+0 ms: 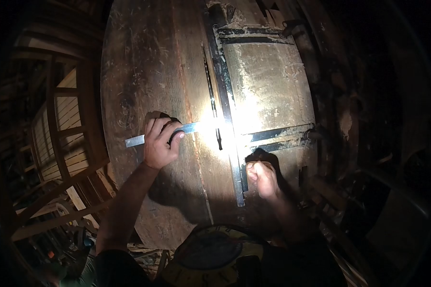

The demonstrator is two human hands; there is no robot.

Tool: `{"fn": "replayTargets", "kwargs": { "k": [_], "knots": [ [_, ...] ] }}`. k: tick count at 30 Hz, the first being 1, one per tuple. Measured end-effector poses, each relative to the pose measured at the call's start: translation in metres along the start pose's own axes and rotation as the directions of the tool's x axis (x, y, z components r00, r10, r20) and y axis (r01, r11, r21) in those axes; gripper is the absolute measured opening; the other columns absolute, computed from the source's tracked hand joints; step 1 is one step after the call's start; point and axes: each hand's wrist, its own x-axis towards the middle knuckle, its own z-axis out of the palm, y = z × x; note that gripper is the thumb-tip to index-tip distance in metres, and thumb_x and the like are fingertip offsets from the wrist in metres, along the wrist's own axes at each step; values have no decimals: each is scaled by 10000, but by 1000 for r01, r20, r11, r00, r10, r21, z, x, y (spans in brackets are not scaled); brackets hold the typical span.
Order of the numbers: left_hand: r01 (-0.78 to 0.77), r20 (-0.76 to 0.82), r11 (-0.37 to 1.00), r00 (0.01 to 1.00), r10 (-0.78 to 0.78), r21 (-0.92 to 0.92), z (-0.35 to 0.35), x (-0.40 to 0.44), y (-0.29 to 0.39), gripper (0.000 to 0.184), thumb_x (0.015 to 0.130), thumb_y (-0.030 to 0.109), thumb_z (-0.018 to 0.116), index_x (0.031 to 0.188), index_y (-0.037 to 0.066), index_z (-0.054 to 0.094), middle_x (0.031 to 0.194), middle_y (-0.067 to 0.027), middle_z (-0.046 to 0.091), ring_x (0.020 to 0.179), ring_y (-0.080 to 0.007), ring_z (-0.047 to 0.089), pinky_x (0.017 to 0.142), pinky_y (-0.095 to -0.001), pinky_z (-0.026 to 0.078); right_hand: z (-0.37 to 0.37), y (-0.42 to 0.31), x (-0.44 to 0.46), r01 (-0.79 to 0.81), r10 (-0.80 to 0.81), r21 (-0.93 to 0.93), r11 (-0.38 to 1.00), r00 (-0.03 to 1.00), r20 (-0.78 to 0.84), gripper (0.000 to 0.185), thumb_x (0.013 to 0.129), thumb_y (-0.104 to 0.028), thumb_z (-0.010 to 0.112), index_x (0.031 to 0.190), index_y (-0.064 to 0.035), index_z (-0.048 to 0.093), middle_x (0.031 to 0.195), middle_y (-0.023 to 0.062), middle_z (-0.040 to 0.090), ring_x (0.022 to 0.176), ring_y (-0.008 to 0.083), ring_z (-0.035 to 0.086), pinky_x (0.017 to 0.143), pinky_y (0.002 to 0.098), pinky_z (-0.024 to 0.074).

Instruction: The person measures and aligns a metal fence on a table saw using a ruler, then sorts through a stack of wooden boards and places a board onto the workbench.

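Note:
My left hand (pixel 162 145) is closed around a flat metal ruler (pixel 135 141), which lies crosswise over the wooden tabletop (pixel 148 62). The ruler's right end disappears in bright glare near a narrow dark slot (pixel 210 86) in the top. Along the right of that slot runs a long dark metal bar (pixel 223 79). My right hand (pixel 262 177) is curled into a fist just right of the bar's near end. Whatever is inside that fist, if anything, is hidden.
Dark metal rails (pixel 277 136) cross the right side of the tabletop, with another pair farther away. Sawdust and chips lie on the wood. Wooden framing (pixel 57 115) stands at the left, and clutter fills the dim floor at lower left.

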Motion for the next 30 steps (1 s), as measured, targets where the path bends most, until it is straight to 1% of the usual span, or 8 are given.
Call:
{"fn": "replayTargets", "kwargs": {
  "k": [5, 11, 14, 19, 22, 23, 26, 30],
  "knots": [
    [0, 15, 1000, 1000, 0, 1, -1, 0, -1, 184, 838, 139, 769, 1016, 104, 737, 1052, -92, 654, 960, -325, 598, 856, -440, 481, 2, -1, 3, -62, 64, -60, 996, 997, 44, 324, 967, -175, 519, 653, -96, 499, 618, -49, 428, 593, 58, 373, 560, 274, 288],
    [9, 17, 1000, 1000, -9, 0, 0, -1, -1, 188, 840, 143, 765, 1022, 103, 738, 1053, -92, 655, 961, -326, 598, 859, -442, 480, 0, -3, 6, 79, -76, 53, 995, 995, -56, 351, 981, -171, 505, 640, -94, 469, 625, -51, 420, 595, 61, 378, 569, 281, 295],
    [8, 28, 1000, 1000, -8, -3, -2, 0, 0, 191, 844, 123, 762, 1026, 72, 735, 1038, -116, 660, 970, -335, 607, 863, -438, 490, 8, 2, 9, -2, 7, -48, 999, 994, 109, 338, 986, -170, 505, 659, -81, 495, 621, -50, 420, 593, 59, 389, 573, 276, 301],
    [0, 25, 1000, 1000, 0, 1, -2, 0, 0, 194, 845, 110, 762, 1028, 53, 732, 1031, -128, 663, 974, -338, 610, 865, -435, 494, -2, 1, 12, 86, -85, 24, 996, 996, -23, 351, 984, -176, 479, 646, -84, 459, 629, -39, 414, 602, 74, 374, 576, 277, 302],
    [-4, 24, 1000, 1000, 4, 0, -3, 1, 1, 194, 845, 108, 762, 1029, 51, 732, 1029, -128, 664, 974, -337, 611, 863, -434, 495, -1, -12, 11, -53, 82, -125, 991, 968, 238, 366, 987, -199, 476, 637, -104, 426, 625, -42, 400, 597, 75, 351, 573, 279, 292],
    [-3, 25, 1000, 1000, 3, -2, -2, 1, 1, 194, 845, 107, 763, 1028, 51, 732, 1028, -129, 664, 973, -337, 611, 863, -434, 495, -3, -12, 12, 52, -6, -210, 976, 977, 214, 377, 993, -188, 470, 627, -125, 400, 622, -46, 387, 594, 72, 334, 574, 277, 280],
    [-3, 22, 1000, 1000, 3, -8, -1, 0, -1, 192, 845, 126, 758, 1029, 78, 730, 1049, -111, 661, 966, -339, 602, 858, -443, 489, -5, -12, 12, 5, -6, 21, 1000, 997, 79, 381, 998, -186, 471, 627, -116, 421, 620, -45, 398, 589, 74, 343, 577, 273, 287],
    [-1, 11, 1000, 1000, 1, -12, 1, -1, -2, 185, 848, 132, 751, 1026, 89, 727, 1057, -105, 657, 961, -345, 597, 851, -450, 489, 13, -6, 15, 223, -219, 15, 975, 966, -135, 336, 924, -223, 457, 601, -132, 434, 567, -37, 375, 529, 86, 328, 499, 282, 266]
  ]
}}
